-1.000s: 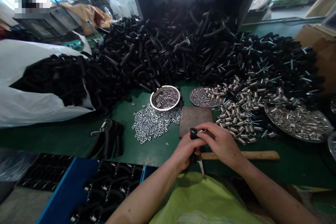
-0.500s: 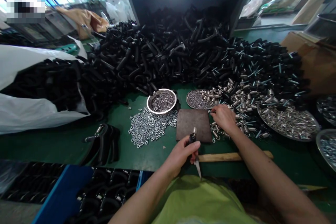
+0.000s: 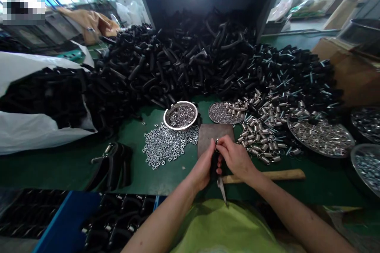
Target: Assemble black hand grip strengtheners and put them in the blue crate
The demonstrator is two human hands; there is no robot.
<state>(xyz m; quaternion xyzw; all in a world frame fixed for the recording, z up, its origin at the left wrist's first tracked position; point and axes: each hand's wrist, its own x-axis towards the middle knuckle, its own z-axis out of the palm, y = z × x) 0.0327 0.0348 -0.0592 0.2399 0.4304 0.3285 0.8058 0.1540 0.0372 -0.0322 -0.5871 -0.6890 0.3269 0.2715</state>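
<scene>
Flanking the hands: springs, nuts

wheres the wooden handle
In the head view, the wooden handle lies on the green table, just under the right hand, below the loose coil springs.

A green workbench carries loose nuts and a steel plate.
</scene>
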